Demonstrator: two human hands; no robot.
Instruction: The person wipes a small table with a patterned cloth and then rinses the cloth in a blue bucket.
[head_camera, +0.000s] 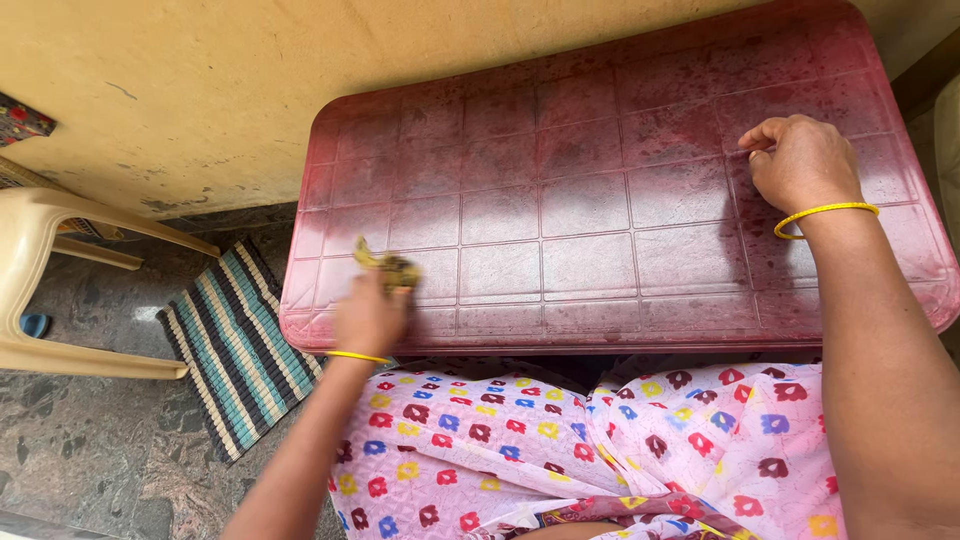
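She looks to be midway through wiping down the red plastic worktop (600, 200), working its near left corner. The left hand (368, 318) is curled around a small yellowish rag (388, 268), fingers closed on it and pressing it flat against the surface close to the front edge. The right hand (800, 160) is well apart from it, over at the far right of the worktop, fingers loosely bent with the tips resting on the surface, as if steadying it; it holds nothing that I can see. The top shows a grid of squares, pale and dusty through the middle, darker and blotchy toward the right. Judging from that, the next stroke would call for carrying the rag across toward the centre with firm, even pressure. A striped mat (240, 345) lies on the stone floor beside a cream plastic chair (60, 290)
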